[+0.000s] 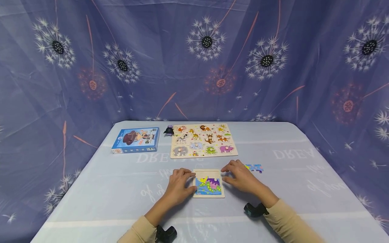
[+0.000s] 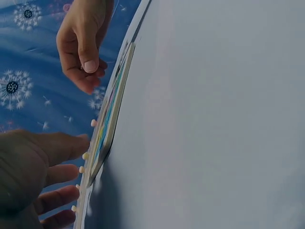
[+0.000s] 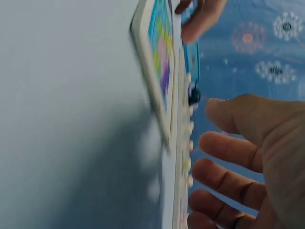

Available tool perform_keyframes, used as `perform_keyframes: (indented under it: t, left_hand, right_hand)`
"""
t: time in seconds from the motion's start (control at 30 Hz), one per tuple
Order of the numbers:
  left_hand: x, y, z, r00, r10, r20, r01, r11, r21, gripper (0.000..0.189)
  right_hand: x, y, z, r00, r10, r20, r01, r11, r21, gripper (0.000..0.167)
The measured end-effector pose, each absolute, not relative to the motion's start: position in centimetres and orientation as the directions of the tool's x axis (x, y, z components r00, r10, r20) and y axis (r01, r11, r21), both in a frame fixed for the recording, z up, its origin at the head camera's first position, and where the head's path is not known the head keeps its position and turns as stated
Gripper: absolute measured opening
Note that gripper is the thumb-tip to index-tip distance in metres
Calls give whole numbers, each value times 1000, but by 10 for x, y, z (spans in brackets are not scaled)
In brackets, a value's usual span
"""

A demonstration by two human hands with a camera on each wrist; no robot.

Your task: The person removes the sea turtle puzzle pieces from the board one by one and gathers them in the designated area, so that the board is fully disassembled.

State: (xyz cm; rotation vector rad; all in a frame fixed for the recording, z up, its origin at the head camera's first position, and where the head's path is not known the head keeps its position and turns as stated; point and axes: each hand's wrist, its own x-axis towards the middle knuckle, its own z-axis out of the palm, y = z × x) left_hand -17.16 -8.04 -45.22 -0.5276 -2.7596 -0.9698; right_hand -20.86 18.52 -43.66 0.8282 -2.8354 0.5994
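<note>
A small square jigsaw puzzle in a pale wooden frame lies flat near the middle of the table. Blue, purple, yellow and green pieces fill its lower part, while bare wood shows along the top. My left hand is at its left edge, thumb and fingers spread, with the thumb tip overlapping the frame in the left wrist view. Beside the right edge is my right hand, its fingers relaxed and holding nothing in the right wrist view. Joined loose puzzle pieces lie just past the right hand, partly hidden by it.
Behind the small puzzle lies a wooden animal knob puzzle. A blue game box sits to its left, with a small black figure between them. Patterned curtain hangs behind the table.
</note>
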Motion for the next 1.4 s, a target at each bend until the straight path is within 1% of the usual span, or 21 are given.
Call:
perform_keyframes:
  t: [0.2,0.33,0.57,0.83,1.4]
  left_hand:
    - [-176,-84,-454,-917,319,240,399,714,575,50]
    - [-177,-85,-455,-913,339,227,407,715,568,51]
    - [-178,-84,-460,-911,354,210,410,739,534,53]
    - [-173,-83,-461,-906,350,237,423,738,526,52]
    - [-173,-82,-462,-909,343,234,416,746,521,51]
  right_hand:
    - [-204,158,-438,-811,-538,230,-585,739,-334,23]
    - [-203,143,-440,-815,-542,206,-578,734,-357,24]
    - [-201,125,-442,-823,-530,203,-566,733,-377,22]
    - [-201,116,-444,-813,-549,194,-579,730,-363,27]
    - [-200,111,-448,-824,-535,187,-565,745,-355,28]
